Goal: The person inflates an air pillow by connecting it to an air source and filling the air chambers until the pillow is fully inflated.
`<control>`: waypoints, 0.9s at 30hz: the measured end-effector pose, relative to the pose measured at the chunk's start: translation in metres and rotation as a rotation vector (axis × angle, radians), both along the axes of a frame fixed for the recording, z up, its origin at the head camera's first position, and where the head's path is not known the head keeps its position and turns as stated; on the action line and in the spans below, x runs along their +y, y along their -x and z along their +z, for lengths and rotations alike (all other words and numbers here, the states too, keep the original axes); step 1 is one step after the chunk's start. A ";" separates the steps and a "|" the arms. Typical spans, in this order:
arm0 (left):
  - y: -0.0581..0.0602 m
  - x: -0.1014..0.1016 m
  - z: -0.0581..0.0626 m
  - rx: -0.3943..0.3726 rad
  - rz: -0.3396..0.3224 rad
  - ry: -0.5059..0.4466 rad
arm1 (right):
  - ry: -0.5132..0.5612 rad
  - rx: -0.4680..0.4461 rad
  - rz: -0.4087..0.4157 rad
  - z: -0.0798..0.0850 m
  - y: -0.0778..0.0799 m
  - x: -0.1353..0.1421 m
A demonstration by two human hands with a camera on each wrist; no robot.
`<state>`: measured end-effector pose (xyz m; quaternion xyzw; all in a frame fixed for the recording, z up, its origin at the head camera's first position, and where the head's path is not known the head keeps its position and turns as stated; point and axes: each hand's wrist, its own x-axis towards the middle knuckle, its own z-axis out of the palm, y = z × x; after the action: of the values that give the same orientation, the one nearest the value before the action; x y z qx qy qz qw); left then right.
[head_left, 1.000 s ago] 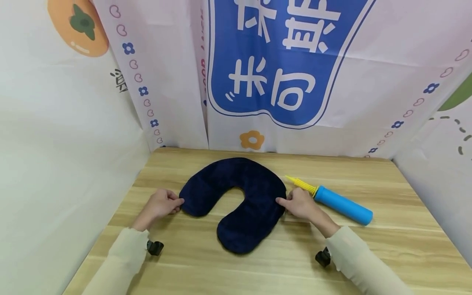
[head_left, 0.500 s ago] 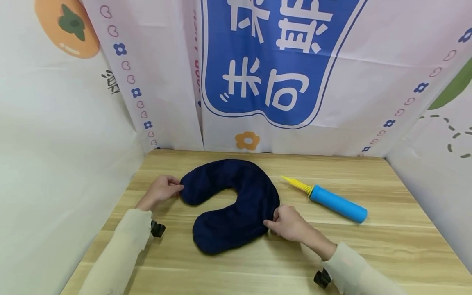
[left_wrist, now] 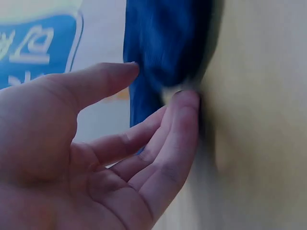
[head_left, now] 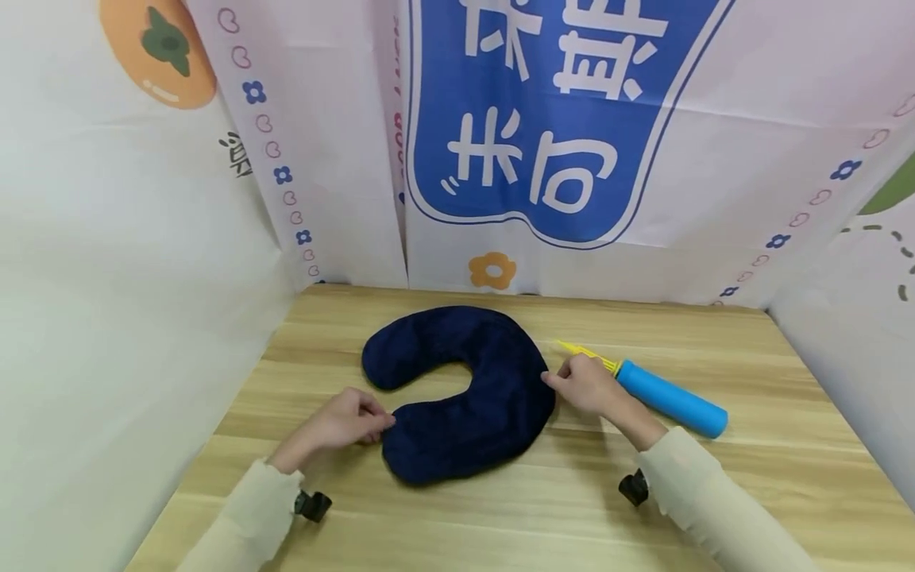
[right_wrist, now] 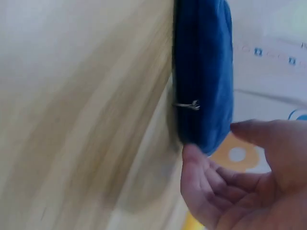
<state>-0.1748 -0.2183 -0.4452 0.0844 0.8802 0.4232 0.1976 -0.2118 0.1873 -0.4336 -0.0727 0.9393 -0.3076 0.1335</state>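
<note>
A dark navy U-shaped neck pillow (head_left: pixel 493 389) lies on the table, its opening toward the left. At the end of its near arm is my left hand (head_left: pixel 346 419). In the left wrist view the thumb and fingers of that hand stand well apart beside the blue fabric (left_wrist: pixel 165 43), fingertips right at its edge. My right hand (head_left: pixel 589 387) pinches the outer curve of the pillow, thumb on the upper side and fingers at the lower edge. A small metal zip pull (right_wrist: pixel 193 105) shows on the pillow's side in the right wrist view.
Just behind my right hand lies a blue hand pump (head_left: pixel 672 397) with a yellow nozzle, pointing to the back left. Printed white cloth walls (head_left: pixel 343 159) enclose the wooden table (head_left: pixel 486 532) at the back and both sides.
The pillow has turned on the table, so its opening faces left. My left hand has gone from the far arm's end to the near one. My right hand has shifted along the outer curve.
</note>
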 end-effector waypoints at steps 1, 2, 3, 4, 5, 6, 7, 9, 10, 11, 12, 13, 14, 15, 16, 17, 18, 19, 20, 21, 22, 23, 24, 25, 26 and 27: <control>-0.003 0.005 -0.001 0.002 -0.015 -0.003 | 0.009 -0.016 -0.010 -0.003 0.003 0.002; -0.004 0.010 -0.003 0.007 -0.019 0.001 | 0.021 -0.029 -0.018 -0.007 0.006 0.003; -0.006 0.014 -0.004 0.012 -0.020 0.005 | 0.033 -0.036 -0.019 -0.010 0.008 0.004; -0.006 0.016 -0.005 0.018 -0.013 0.000 | 0.045 -0.039 -0.020 -0.013 0.010 0.004; -0.006 0.018 -0.006 0.020 -0.006 -0.006 | 0.053 -0.039 -0.020 -0.016 0.010 0.004; -0.006 0.018 -0.007 0.019 0.005 -0.018 | 0.056 -0.037 -0.021 -0.018 0.010 0.003; -0.006 0.017 -0.008 0.016 0.010 -0.032 | 0.057 -0.032 -0.015 -0.020 0.010 0.002; -0.005 0.013 -0.008 0.012 0.015 -0.057 | 0.051 -0.013 -0.001 -0.021 0.007 0.000; -0.004 0.010 -0.008 0.013 0.020 -0.065 | 0.041 -0.003 0.002 -0.021 0.005 -0.002; -0.002 0.007 -0.008 0.013 0.024 -0.072 | 0.031 0.007 0.010 -0.019 0.002 -0.003; -0.001 0.004 -0.007 0.014 0.034 -0.075 | 0.028 0.010 0.018 -0.018 -0.001 -0.004; 0.001 0.001 -0.006 0.014 0.041 -0.075 | 0.027 0.008 0.023 -0.017 -0.005 -0.005; 0.004 -0.001 -0.005 0.018 0.050 -0.070 | 0.032 0.004 0.028 -0.016 -0.010 -0.006; 0.007 -0.003 -0.004 0.018 0.064 -0.060 | 0.043 -0.004 0.034 -0.015 -0.016 -0.007; 0.010 -0.005 -0.002 0.025 0.073 -0.049 | 0.059 -0.013 0.043 -0.014 -0.022 -0.009; 0.013 -0.008 0.000 0.031 0.082 -0.034 | 0.074 -0.027 0.057 -0.013 -0.028 -0.012; 0.017 -0.010 0.001 0.038 0.095 -0.013 | 0.091 -0.041 0.070 -0.012 -0.033 -0.014; 0.020 -0.012 0.003 0.048 0.108 0.010 | 0.103 -0.053 0.086 -0.012 -0.039 -0.017; 0.022 -0.014 0.005 0.059 0.118 0.033 | 0.108 -0.060 0.104 -0.011 -0.045 -0.020; 0.025 -0.016 0.006 0.065 0.127 0.055 | 0.105 -0.065 0.123 -0.010 -0.050 -0.023; 0.026 -0.017 0.008 0.075 0.128 0.076 | 0.096 -0.066 0.140 -0.009 -0.054 -0.025; 0.027 -0.018 0.009 0.081 0.136 0.101 | 0.083 -0.066 0.151 -0.008 -0.057 -0.026; 0.026 -0.019 0.010 0.082 0.134 0.121 | 0.072 -0.066 0.155 -0.008 -0.058 -0.026; 0.025 -0.020 0.010 0.080 0.132 0.142 | 0.062 -0.064 0.155 -0.007 -0.059 -0.026; 0.022 -0.020 0.010 0.073 0.123 0.162 | 0.050 -0.061 0.146 -0.006 -0.058 -0.025; 0.019 -0.020 0.010 0.060 0.122 0.182 | 0.039 -0.059 0.132 -0.005 -0.055 -0.022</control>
<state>-0.1938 -0.2385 -0.4350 0.0250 0.9239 0.3502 0.1519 -0.1567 0.1649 -0.4389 -0.1278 0.9219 -0.3186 0.1796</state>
